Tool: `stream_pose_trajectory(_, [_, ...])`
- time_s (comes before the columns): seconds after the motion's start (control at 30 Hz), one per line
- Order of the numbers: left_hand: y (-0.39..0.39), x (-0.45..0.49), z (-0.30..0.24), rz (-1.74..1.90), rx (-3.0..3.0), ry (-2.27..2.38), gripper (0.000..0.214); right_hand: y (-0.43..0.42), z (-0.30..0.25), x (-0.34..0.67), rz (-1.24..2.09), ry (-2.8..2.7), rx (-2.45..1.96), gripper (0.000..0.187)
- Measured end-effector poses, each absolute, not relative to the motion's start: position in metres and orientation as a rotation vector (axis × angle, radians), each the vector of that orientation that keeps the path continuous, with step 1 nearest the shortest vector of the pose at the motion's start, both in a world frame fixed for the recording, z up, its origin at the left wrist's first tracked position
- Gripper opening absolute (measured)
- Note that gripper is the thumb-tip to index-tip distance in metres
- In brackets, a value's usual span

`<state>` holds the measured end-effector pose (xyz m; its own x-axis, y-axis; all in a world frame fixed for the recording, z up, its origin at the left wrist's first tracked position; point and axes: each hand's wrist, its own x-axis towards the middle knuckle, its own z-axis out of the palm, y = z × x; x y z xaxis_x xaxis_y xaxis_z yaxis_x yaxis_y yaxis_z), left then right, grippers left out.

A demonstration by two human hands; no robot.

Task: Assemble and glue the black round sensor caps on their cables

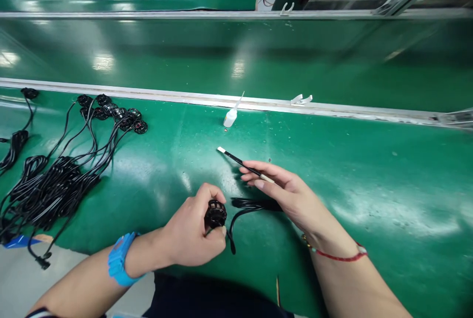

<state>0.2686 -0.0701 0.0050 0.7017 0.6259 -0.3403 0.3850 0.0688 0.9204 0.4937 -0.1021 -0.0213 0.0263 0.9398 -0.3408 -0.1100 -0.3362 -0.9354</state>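
Low in the middle of the frame, your left hand (pixel 192 237) is curled tight around a round black part (pixel 215 213), its open face up, likely so it sits still and you can see in. Just right, your right hand (pixel 284 190) pinches a thin brush (pixel 242 162), white tip pointing up-left, clear of the part. A small white bottle (pixel 230 117) stands above it, within easy reach.
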Motion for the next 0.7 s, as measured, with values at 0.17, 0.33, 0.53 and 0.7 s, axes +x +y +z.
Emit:
stream_pose_trajectory(0.17, [-0.07, 0.268, 0.008, 0.209, 1.484, 0.843, 0.033, -0.1, -0.021, 0.492, 1.45, -0.886, -1.415, 0.039])
stream_pose_trajectory(0.33, [-0.071, 0.268, 0.007, 0.22, 1.466, 0.817, 0.033, -0.099, -0.022, 0.49, 1.414, -0.795, -1.403, 0.038])
stream_pose_trajectory(0.53, [-0.07, 0.269, 0.007, 0.216, 1.437, 0.822, 0.032, -0.101, -0.016, 0.485, 1.18, -0.716, -1.385, 0.026])
stream_pose_trajectory(0.7, [-0.065, 0.273, 0.007, 0.241, 1.33, 0.875, 0.03, -0.111, -0.005, 0.477, 0.873, -0.803, -1.401, 0.02])
